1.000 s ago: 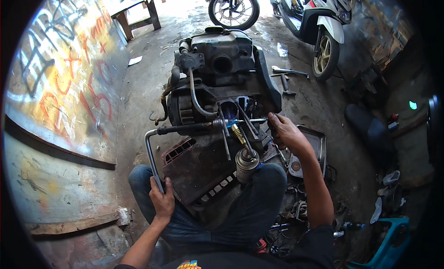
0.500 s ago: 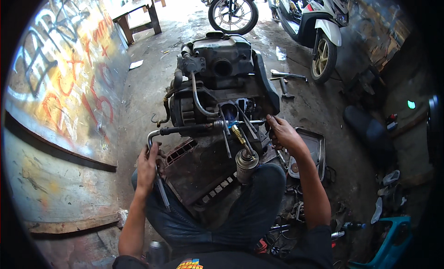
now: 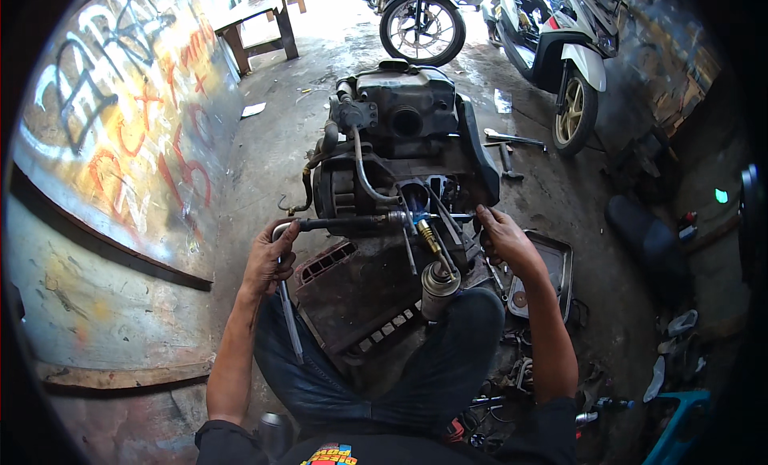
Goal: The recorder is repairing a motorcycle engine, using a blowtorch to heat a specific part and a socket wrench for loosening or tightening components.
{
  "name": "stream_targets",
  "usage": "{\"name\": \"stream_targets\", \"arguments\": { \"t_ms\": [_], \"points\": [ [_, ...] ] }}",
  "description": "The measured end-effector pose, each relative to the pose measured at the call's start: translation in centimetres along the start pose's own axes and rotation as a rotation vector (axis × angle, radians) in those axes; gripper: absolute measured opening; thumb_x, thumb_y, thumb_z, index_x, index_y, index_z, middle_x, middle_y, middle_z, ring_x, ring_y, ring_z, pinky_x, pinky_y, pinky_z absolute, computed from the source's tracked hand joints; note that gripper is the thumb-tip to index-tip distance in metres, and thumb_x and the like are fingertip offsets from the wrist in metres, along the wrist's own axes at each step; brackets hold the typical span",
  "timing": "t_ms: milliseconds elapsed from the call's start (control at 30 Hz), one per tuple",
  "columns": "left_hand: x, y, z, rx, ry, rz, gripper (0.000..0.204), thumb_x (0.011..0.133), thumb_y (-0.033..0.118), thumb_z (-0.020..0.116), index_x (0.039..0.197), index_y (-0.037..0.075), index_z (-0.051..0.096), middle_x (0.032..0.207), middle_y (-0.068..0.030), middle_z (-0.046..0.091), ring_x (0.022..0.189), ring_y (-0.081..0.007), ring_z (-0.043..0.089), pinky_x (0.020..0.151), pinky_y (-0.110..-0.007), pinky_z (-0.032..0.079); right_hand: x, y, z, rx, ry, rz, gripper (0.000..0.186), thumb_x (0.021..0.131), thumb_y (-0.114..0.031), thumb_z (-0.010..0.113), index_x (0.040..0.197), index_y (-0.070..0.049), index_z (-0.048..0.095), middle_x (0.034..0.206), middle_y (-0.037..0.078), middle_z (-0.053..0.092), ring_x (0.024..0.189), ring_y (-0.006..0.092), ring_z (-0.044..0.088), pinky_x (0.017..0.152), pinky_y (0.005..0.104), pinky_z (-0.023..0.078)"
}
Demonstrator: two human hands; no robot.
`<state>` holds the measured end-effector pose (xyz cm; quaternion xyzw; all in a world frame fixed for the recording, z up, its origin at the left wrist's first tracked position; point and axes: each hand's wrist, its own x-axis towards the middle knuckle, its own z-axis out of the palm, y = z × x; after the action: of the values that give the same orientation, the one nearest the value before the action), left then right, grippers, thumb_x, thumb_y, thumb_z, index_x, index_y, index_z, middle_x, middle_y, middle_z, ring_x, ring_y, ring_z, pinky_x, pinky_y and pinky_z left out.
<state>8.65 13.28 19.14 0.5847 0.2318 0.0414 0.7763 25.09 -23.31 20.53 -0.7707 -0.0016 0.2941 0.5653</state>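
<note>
My left hand (image 3: 270, 258) is closed around the bend of a silver metal tube (image 3: 289, 313), whose lower leg hangs past my knee. From the bend, a dark sleeved section (image 3: 340, 223) runs right toward the engine (image 3: 404, 117). My right hand (image 3: 504, 239) pinches the right end of a thin silver rod (image 3: 460, 216), in line with the tube. Between my hands a gas torch with a brass neck (image 3: 429, 238) and a canister (image 3: 440, 285) stands tilted by my right knee. A bluish glow shows near its tip, where the parts crowd together.
A dark ribbed panel (image 3: 352, 297) lies before my legs. To the right are a metal tray (image 3: 566, 277), a hammer (image 3: 509, 162) and scattered tools. A graffitied wall (image 3: 128, 137) stands left; a scooter (image 3: 572, 57) and another motorcycle's wheel (image 3: 422, 26) are farther back.
My left hand has moved up the tube, and its fingers now wrap the bend. The right hand stays at the rod's end. The whole view has shifted slightly.
</note>
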Motion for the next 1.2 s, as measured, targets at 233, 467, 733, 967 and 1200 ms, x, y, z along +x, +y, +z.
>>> {"name": "stream_targets", "arguments": {
  "t_ms": [233,467,733,967,1200],
  "points": [
    [0.4,0.9,-0.7,0.01,-0.012,-0.082,0.022,0.089,0.03,0.072,0.095,0.011,0.062,0.053,0.0111,0.031,0.037,-0.0005,0.025,0.032,-0.021,0.015,-0.1,-0.1,0.2,-0.005,0.012,-0.008,0.04,0.1,-0.05,0.047,0.091,-0.012,0.051,0.06,-0.008,0.036,0.048,0.0041,0.033,0.041,0.0231,0.026],
    [-1.5,2.0,-1.4,0.051,0.135,-0.114,0.02,0.089,0.031,0.072,0.084,0.017,0.059,0.054,0.0123,0.03,0.038,0.0006,0.022,0.033,-0.02,0.014,0.6,0.4,-0.2,-0.014,-0.007,0.009,0.04,0.099,-0.05,0.047,0.091,-0.011,0.05,0.061,-0.006,0.036,0.047,0.0054,0.032,0.04,0.0243,0.028],
    [-1.2,4.7,-0.4,0.089,0.081,-0.308,0.024,0.092,0.034,0.068,0.098,0.012,0.061,0.055,0.0128,0.025,0.038,0.0005,0.019,0.033,-0.02,0.012,0.2,0.2,0.2,-0.006,0.007,-0.002,0.039,0.1,-0.05,0.047,0.087,-0.013,0.046,0.059,-0.008,0.033,0.048,0.0046,0.03,0.04,0.0239,0.025],
    [-0.6,7.1,-0.3,0.082,-0.022,-0.444,0.03,0.094,0.034,0.065,0.109,0.008,0.06,0.055,0.0122,0.022,0.039,0.0004,0.018,0.033,-0.019,0.012,1.1,0.8,-0.3,0.016,-0.019,-0.005,0.039,0.1,-0.048,0.046,0.093,-0.01,0.048,0.06,-0.005,0.035,0.045,0.0066,0.032,0.039,0.0256,0.027],
    [-1.0,8.1,0.9,0.064,-0.034,-0.56,0.029,0.095,0.032,0.063,0.109,0.007,0.058,0.055,0.0122,0.021,0.04,0.0009,0.018,0.033,-0.017,0.012,0.8,0.6,0.2,0.008,-0.018,-0.049,0.039,0.1,-0.05,0.047,0.089,-0.012,0.046,0.058,-0.007,0.031,0.046,0.0052,0.026,0.04,0.0247,0.022]
  ]
}}
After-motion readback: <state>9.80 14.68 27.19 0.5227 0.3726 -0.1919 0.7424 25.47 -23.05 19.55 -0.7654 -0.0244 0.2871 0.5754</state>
